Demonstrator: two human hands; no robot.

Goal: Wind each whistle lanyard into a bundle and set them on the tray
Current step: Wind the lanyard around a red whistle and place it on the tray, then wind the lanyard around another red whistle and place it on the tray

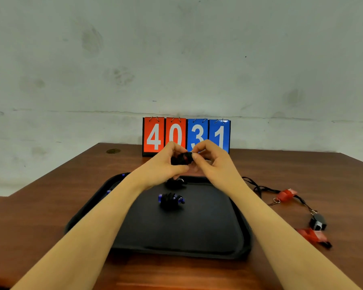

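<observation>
Left hand (169,162): fingers closed around a black lanyard bundle (181,158), held above the tray's far edge.
Right hand (210,158): fingertips pinched on the bundle's metal ring end.
Tray (197,237): two wound bundles already set down, one blue-whistled (171,199).
Technique: the tail is best tucked tight before release.
Table's right edge: red whistles (286,194) left unwound.

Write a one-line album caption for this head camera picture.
Both hands, left and right, wind a black lanyard above a tray holding two bundles, with loose whistles waiting to the right.
</observation>
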